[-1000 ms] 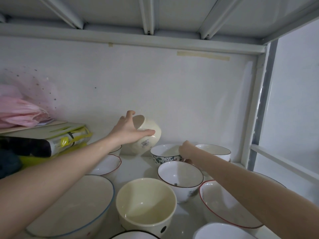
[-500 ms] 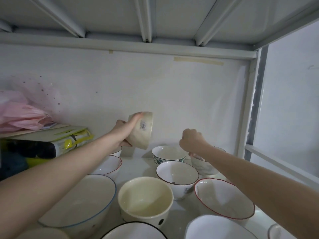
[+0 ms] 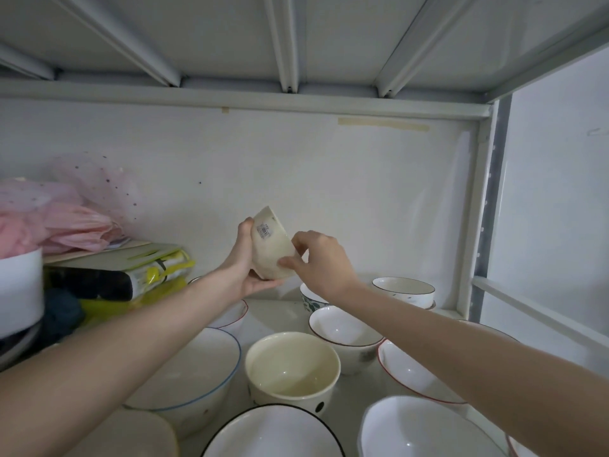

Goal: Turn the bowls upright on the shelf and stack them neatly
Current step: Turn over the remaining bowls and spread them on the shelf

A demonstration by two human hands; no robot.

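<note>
Showing its barcode-stickered base, cream bowl tilts.

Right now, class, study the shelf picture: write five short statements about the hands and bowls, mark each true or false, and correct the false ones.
1. Both hands hold the cream bowl. True.
2. That bowl rests on the shelf. False: it is lifted above the shelf.
3. A barcode sticker shows on its base. True.
4. The right hand is idle. False: its fingers grip the bowl, as the left hand does.
5. The cream bowl with a black dot lies upside down. False: it stands upright.
</note>
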